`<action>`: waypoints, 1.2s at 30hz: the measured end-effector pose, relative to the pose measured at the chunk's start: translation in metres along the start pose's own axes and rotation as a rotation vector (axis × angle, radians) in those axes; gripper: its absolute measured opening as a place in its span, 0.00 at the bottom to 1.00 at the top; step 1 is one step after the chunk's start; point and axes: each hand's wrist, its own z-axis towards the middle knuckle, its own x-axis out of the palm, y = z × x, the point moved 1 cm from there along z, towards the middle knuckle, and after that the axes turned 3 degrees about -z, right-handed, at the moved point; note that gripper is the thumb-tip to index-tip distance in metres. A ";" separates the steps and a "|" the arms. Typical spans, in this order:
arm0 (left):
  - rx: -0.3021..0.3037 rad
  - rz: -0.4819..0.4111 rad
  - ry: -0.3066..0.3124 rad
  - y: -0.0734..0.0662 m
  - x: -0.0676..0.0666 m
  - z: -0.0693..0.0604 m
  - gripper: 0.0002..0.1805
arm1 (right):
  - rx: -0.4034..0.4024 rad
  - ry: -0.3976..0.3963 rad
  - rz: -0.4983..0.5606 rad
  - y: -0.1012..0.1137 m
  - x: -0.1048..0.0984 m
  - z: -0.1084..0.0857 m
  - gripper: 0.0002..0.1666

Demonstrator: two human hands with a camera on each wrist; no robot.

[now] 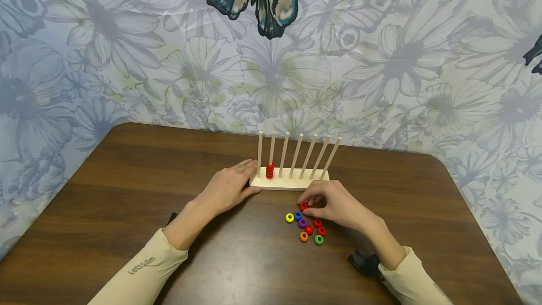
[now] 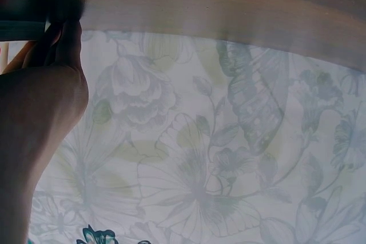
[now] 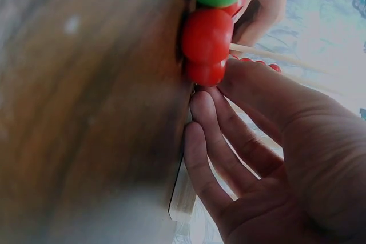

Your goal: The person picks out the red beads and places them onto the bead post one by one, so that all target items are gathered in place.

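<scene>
A pale wooden base [image 1: 292,183] carries a row of several upright pegs, with a short stack of red beads [image 1: 270,171] on the second peg from the left. My left hand [image 1: 226,187] rests against the base's left end, fingers straight and thumb along the front edge; the left wrist view shows this hand [image 2: 51,90] only partly. In front of the base, my right hand [image 1: 338,204] pinches a red bead [image 1: 303,206] between thumb and fingers, low over the table. Loose beads lie beside it: yellow [image 1: 290,218], blue [image 1: 298,216], purple [image 1: 302,223], orange [image 1: 303,236], green [image 1: 319,239] and several red [image 1: 321,231].
A dark brown wooden table [image 1: 139,192] with rounded far corners bears everything. Behind it hangs a pale cloth with flowers and butterflies [image 1: 271,74]. A black strap piece [image 1: 364,263] sits at my right wrist.
</scene>
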 end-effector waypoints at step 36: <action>0.011 0.013 -0.014 0.000 0.000 0.001 0.38 | -0.189 -0.456 -0.106 0.020 -0.036 0.004 0.16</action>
